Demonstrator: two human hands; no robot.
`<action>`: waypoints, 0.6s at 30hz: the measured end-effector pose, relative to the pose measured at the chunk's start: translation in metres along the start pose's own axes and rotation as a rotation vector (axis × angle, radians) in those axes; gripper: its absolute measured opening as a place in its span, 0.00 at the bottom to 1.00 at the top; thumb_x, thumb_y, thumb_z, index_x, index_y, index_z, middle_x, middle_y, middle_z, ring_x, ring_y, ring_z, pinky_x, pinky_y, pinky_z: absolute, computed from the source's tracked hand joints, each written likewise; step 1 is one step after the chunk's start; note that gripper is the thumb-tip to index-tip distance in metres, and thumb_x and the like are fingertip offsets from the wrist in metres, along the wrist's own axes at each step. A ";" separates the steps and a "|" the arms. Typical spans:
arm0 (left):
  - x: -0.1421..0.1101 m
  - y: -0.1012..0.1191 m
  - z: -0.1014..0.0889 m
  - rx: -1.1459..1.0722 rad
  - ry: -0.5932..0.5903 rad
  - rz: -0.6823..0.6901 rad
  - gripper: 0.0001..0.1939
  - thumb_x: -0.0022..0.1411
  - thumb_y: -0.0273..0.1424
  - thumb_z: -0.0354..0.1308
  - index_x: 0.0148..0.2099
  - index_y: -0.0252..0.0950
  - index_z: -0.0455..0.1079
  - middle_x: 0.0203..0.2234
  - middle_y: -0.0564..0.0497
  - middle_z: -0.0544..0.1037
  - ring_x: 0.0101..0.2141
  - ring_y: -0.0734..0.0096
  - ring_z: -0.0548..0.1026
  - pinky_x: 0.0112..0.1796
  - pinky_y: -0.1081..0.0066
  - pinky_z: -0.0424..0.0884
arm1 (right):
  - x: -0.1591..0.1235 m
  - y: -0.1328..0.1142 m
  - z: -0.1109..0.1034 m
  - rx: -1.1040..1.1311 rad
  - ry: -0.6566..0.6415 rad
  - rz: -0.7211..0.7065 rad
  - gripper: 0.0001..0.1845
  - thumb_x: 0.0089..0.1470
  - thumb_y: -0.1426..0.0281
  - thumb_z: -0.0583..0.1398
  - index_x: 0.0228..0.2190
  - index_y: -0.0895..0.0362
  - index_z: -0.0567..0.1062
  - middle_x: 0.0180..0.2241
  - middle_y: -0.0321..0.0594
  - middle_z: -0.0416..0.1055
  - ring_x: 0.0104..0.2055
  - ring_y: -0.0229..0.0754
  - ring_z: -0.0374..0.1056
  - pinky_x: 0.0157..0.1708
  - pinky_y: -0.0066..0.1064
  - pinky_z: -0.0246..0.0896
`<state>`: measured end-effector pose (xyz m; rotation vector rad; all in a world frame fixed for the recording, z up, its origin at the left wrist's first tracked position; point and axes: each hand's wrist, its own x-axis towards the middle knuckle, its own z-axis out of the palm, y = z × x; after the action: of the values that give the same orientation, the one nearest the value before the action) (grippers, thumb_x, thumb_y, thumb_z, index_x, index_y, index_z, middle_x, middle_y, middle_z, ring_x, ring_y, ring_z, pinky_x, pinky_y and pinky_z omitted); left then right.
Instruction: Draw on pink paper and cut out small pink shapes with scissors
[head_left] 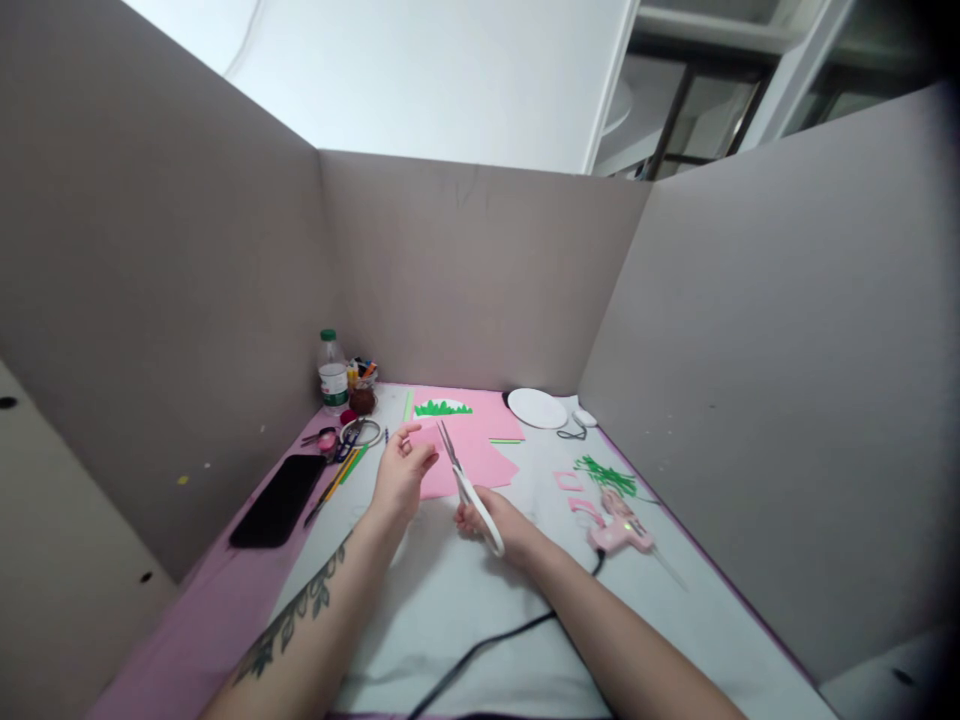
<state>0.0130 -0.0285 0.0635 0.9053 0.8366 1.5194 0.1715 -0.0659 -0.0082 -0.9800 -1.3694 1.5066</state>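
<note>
My right hand [491, 522] is closed around the handles of white-handled scissors [478, 505]. Their metal blades point up and away, slightly parted, in front of pink paper. To the left, my left hand [403, 472] is raised near the blades with thumb and forefinger apart; I see nothing held in it. Beyond both hands lies a pink sheet [476, 465] with an angled right edge. Another pink sheet [499, 410] lies farther back, bearing a white rounded piece trimmed with a green jagged grass-like strip [444, 409].
At left are a black phone-like slab [279, 500], pencil-like sticks [341, 480], a tape ring [361, 433] and a bottle [332, 372]. A white disc [537, 408], green strips [607, 474] and a pink glue gun [621, 535] lie right. A black cable [495, 640] crosses the front. Grey panels [480, 270] surround the table.
</note>
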 end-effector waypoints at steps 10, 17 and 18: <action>-0.001 -0.007 -0.001 0.080 -0.035 0.084 0.19 0.43 0.25 0.61 0.40 0.36 0.64 0.24 0.58 0.67 0.25 0.79 0.68 0.30 0.75 0.68 | -0.007 -0.010 0.001 -0.098 -0.066 -0.051 0.20 0.43 0.56 0.64 0.30 0.59 0.68 0.28 0.38 0.67 0.28 0.37 0.61 0.30 0.29 0.57; -0.001 -0.007 -0.002 0.092 -0.057 0.087 0.18 0.43 0.24 0.60 0.39 0.35 0.62 0.22 0.59 0.68 0.24 0.79 0.67 0.28 0.76 0.66 | -0.009 -0.017 0.006 -0.080 -0.059 -0.030 0.23 0.42 0.52 0.64 0.29 0.58 0.67 0.27 0.38 0.66 0.28 0.37 0.61 0.29 0.30 0.57; 0.000 -0.007 -0.001 0.092 -0.058 0.089 0.17 0.43 0.24 0.60 0.38 0.35 0.62 0.22 0.59 0.68 0.24 0.79 0.67 0.28 0.76 0.65 | -0.009 -0.017 0.006 -0.077 -0.057 -0.027 0.24 0.41 0.52 0.63 0.29 0.58 0.67 0.27 0.38 0.66 0.28 0.37 0.61 0.29 0.30 0.57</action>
<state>0.0148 -0.0280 0.0568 1.0613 0.8399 1.5335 0.1705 -0.0761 0.0092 -0.9686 -1.4847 1.4808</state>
